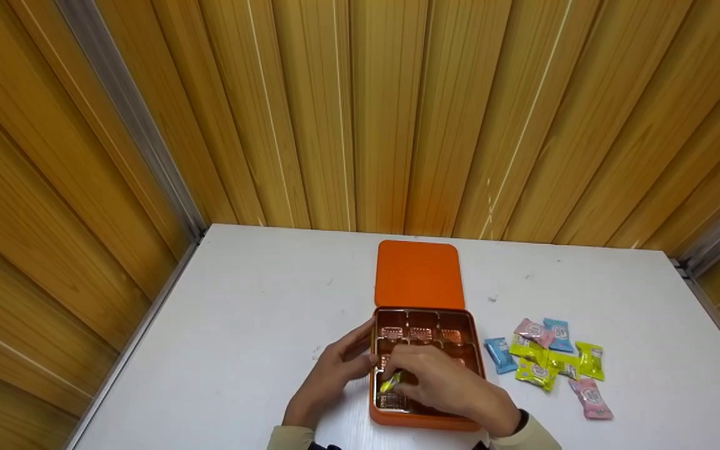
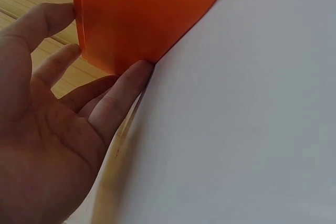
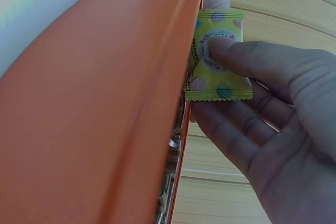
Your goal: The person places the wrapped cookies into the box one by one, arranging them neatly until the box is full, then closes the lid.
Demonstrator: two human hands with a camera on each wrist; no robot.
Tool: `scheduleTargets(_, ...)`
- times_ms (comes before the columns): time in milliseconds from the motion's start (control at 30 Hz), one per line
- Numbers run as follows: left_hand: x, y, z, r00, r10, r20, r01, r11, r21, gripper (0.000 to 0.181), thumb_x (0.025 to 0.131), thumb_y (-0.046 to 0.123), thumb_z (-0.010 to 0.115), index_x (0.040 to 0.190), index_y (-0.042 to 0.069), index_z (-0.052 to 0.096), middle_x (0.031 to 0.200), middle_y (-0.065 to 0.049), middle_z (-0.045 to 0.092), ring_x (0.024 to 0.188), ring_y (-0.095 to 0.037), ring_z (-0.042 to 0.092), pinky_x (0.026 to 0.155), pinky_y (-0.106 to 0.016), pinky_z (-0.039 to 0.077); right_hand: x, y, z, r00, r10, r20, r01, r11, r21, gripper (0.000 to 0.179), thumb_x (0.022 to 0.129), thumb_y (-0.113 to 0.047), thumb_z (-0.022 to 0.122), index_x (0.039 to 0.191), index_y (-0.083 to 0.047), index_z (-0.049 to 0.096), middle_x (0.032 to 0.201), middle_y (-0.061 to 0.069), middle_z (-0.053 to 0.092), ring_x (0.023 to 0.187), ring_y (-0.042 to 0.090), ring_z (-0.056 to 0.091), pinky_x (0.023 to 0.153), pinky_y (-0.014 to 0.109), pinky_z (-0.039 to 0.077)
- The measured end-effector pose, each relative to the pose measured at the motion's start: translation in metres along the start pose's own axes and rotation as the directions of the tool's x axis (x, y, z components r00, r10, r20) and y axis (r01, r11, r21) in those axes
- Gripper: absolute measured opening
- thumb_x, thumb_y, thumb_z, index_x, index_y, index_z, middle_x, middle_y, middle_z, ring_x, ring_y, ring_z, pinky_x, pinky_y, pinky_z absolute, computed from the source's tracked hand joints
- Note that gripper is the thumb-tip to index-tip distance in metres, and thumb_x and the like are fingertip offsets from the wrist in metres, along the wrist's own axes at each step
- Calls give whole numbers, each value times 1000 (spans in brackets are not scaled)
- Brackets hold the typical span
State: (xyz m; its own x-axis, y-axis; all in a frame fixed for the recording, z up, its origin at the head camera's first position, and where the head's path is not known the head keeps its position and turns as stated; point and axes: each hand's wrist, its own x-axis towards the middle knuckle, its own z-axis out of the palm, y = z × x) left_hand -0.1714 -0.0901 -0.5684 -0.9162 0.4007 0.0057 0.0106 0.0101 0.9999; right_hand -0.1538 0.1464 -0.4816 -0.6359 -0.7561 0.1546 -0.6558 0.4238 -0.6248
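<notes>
An orange box with a shiny compartment insert sits open on the white table, its lid lying just behind it. My right hand hovers over the box's front-left compartments and pinches a yellow-green wrapped candy between thumb and fingers, right at the box's rim. My left hand rests on the table with straight fingers touching the box's left wall.
Several loose wrapped candies in blue, pink and yellow-green lie on the table right of the box. Wooden slat walls close in the table at the back and both sides.
</notes>
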Motion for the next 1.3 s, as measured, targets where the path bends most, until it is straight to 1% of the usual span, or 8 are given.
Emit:
scheduleTargets(133, 1, -1, 0, 1000, -5, -2, 5, 1000, -7, 67, 103, 24, 68, 165, 26, 43, 161, -9, 49, 144, -28, 50, 102, -49, 54, 1, 1, 1, 1000, -24, 0, 24, 1000, -3, 20, 92, -3, 82, 107, -15, 75, 109, -7, 71, 101, 6, 66, 91, 29, 58)
scheduleTargets(367, 1, -1, 0, 1000, -2, -7, 2, 1000, 9, 65, 104, 24, 68, 164, 26, 44, 161, -8, 50, 143, -28, 51, 100, -48, 56, 2, 1, 4, 1000, -14, 15, 14, 1000, -6, 18, 93, -5, 82, 107, -16, 76, 110, -9, 70, 101, 5, 65, 91, 28, 57)
scheduleTargets(500, 0, -1, 0, 1000, 2, -6, -2, 1000, 12, 65, 104, 24, 67, 164, 26, 44, 160, -8, 50, 144, -28, 51, 100, -47, 56, 2, 2, 6, 1000, -28, 10, 28, 1000, -10, 18, 93, -4, 82, 106, -14, 76, 110, -9, 70, 101, 6, 65, 91, 29, 57)
scheduleTargets(733, 1, -1, 0, 1000, -1, -10, 1, 1000, 16, 65, 104, 23, 68, 164, 27, 44, 160, -7, 50, 143, -29, 51, 99, -49, 56, 2, 0, 5, 999, 13, 36, -13, 1000, 3, 19, 94, -4, 81, 109, -16, 76, 113, -10, 70, 103, 6, 64, 93, 29, 57)
scheduleTargets(967, 1, 1, 1, 1000, 0, -2, 0, 1000, -9, 67, 103, 23, 67, 165, 25, 43, 161, -9, 49, 144, -29, 51, 100, -50, 55, 3, 1, 7, 999, -50, 15, 50, 999, -20, 23, 91, 4, 80, 107, -12, 76, 112, -6, 71, 103, 9, 67, 92, 27, 57)
scheduleTargets(1167, 1, 1, 0, 1000, 1, -2, -1, 1000, -20, 66, 103, 22, 68, 165, 24, 43, 161, -9, 49, 143, -28, 52, 101, -49, 55, 3, 1, 7, 999, -19, 33, 20, 1000, -14, 25, 91, 5, 80, 108, -13, 76, 113, -7, 70, 105, 9, 67, 93, 28, 57)
scheduleTargets(1300, 0, 1, 0, 1000, 20, 1, -20, 1000, -19, 66, 103, 20, 67, 165, 22, 43, 160, -11, 50, 143, -30, 52, 100, -49, 55, 4, 2, 7, 999, -12, 36, 12, 1000, -11, 25, 91, 4, 80, 107, -13, 76, 112, -8, 70, 105, 8, 67, 92, 28, 57)
